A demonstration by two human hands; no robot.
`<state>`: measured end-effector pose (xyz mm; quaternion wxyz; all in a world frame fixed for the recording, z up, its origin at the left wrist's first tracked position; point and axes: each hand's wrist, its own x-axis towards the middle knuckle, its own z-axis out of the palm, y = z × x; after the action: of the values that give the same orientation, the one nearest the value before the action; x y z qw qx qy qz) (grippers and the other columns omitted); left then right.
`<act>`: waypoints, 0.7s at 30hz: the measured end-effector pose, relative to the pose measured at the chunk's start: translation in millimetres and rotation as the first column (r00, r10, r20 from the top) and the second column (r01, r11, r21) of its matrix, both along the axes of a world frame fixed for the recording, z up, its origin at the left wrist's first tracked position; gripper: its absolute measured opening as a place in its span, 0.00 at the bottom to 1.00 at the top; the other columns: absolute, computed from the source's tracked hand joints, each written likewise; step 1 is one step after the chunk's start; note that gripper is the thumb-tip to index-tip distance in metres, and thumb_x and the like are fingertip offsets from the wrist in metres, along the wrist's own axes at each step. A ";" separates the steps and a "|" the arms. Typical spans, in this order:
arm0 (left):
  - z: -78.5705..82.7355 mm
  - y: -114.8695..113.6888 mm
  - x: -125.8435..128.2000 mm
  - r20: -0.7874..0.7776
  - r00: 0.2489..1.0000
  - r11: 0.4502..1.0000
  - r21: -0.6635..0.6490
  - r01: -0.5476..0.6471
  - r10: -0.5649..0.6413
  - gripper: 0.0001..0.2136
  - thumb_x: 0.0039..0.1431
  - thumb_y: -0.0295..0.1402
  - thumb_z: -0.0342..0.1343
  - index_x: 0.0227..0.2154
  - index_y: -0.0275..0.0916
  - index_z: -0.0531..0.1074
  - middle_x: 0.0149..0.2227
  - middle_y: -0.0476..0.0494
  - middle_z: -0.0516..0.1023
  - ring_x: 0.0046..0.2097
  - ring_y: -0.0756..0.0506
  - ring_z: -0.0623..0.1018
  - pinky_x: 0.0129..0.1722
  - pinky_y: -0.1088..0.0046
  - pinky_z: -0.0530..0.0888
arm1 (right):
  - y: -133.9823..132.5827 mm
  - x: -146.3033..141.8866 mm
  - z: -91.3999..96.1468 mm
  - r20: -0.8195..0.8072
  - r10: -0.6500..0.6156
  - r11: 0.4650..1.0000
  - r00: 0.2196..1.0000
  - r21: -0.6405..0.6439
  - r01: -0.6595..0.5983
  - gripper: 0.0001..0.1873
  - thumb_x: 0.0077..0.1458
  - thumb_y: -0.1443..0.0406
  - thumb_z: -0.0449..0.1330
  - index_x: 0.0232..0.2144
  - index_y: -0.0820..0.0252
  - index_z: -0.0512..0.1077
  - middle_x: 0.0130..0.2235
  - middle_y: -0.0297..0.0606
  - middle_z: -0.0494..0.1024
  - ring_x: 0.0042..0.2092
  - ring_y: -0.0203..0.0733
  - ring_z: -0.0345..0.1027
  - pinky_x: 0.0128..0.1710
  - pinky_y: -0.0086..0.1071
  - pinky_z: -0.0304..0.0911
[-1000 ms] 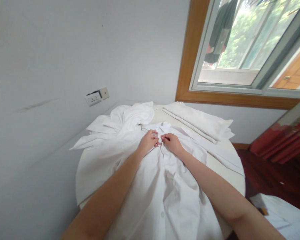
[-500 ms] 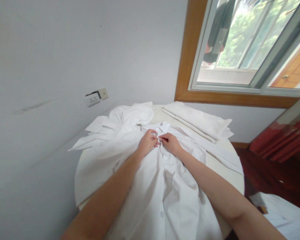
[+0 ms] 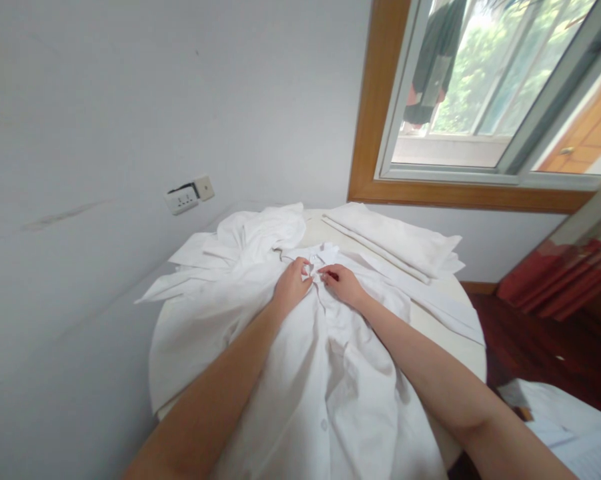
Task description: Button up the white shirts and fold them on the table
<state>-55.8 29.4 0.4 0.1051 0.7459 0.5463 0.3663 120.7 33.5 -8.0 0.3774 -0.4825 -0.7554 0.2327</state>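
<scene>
A white buttoned shirt lies spread over a round table, its collar end pointing away from me. My left hand pinches the shirt's front edge close to the collar. My right hand pinches the facing edge, and its fingertips meet those of the left hand at the placket. A small button shows lower down on the shirt front.
A crumpled heap of white cloth lies at the table's far left. Folded white cloth is stacked at the far right, below the wood-framed window. A wall socket is on the left wall. More white fabric lies low at the right.
The clear button-like piece seen between my fingers earlier is now covered by them. My hands have pressed closer together at the collar. The view shifted slightly.
</scene>
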 end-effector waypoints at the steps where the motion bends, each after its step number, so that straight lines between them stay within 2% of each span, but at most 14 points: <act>1: -0.9 0.0 -1.1 -0.044 0.999 1.000 0.015 -0.007 0.007 0.16 0.50 0.27 0.58 0.43 0.42 0.64 0.35 0.48 0.71 0.38 0.47 0.73 0.40 0.71 0.70 | -0.5 1.3 2.1 0.006 0.015 1.000 1.000 -0.004 -0.015 0.14 0.56 0.67 0.54 0.42 0.59 0.76 0.35 0.37 0.78 0.36 0.37 0.69 0.40 0.30 0.62; 4: -3.6 -0.1 -3.7 -0.130 0.991 0.999 0.046 -0.001 0.007 0.14 0.53 0.29 0.56 0.43 0.41 0.65 0.35 0.46 0.72 0.40 0.45 0.73 0.42 0.69 0.69 | -6.1 5.1 12.7 0.084 0.058 0.998 0.995 -0.019 -0.057 0.13 0.55 0.67 0.56 0.40 0.57 0.77 0.37 0.36 0.79 0.36 0.37 0.70 0.41 0.30 0.63; 7: -4.7 0.8 -6.0 -0.203 0.979 0.996 0.088 0.032 -0.013 0.10 0.54 0.30 0.56 0.40 0.40 0.67 0.37 0.44 0.73 0.41 0.44 0.73 0.46 0.66 0.67 | -19.3 8.6 21.1 0.244 0.080 0.997 0.966 -0.016 -0.078 0.12 0.53 0.67 0.58 0.40 0.58 0.77 0.40 0.40 0.79 0.42 0.41 0.70 0.47 0.33 0.62; 11: -4.0 1.2 -6.3 -0.309 0.951 0.994 0.101 0.033 0.000 0.08 0.55 0.30 0.55 0.38 0.38 0.68 0.40 0.40 0.73 0.45 0.42 0.71 0.48 0.63 0.66 | -46.6 15.5 14.6 0.430 0.038 0.997 0.902 0.044 -0.063 0.19 0.56 0.61 0.58 0.49 0.57 0.72 0.52 0.47 0.73 0.53 0.48 0.65 0.55 0.41 0.58; 15: -8.5 -9.8 1.1 -0.364 0.929 0.995 0.096 -0.030 0.064 0.11 0.57 0.30 0.51 0.42 0.36 0.69 0.44 0.36 0.73 0.49 0.40 0.70 0.51 0.61 0.65 | -66.6 23.4 1.4 0.508 0.001 0.992 0.861 0.108 -0.065 0.22 0.63 0.59 0.48 0.57 0.54 0.64 0.62 0.44 0.61 0.63 0.46 0.52 0.62 0.47 0.46; 18: -15.9 -26.0 7.3 -0.374 0.920 0.992 0.088 -0.094 0.120 0.16 0.59 0.32 0.47 0.49 0.34 0.68 0.53 0.31 0.69 0.57 0.37 0.66 0.56 0.57 0.60 | -69.2 25.6 -0.5 0.539 -0.013 0.994 0.842 0.096 -0.046 0.22 0.64 0.58 0.46 0.59 0.50 0.61 0.64 0.39 0.58 0.65 0.45 0.46 0.63 0.52 0.39; 21: -21.2 -39.3 7.1 -0.363 0.924 0.992 0.007 -0.127 0.121 0.21 0.60 0.36 0.47 0.55 0.33 0.65 0.60 0.27 0.63 0.62 0.33 0.60 0.60 0.49 0.53 | -66.2 26.2 1.5 0.546 -0.022 0.997 0.837 0.069 -0.019 0.22 0.64 0.57 0.46 0.60 0.46 0.60 0.64 0.36 0.57 0.66 0.47 0.43 0.62 0.58 0.34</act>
<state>-48.7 -9.9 -20.8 -0.0149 0.7637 0.6054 0.2237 146.9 -32.7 -6.5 0.1635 -0.5155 -0.8392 0.0578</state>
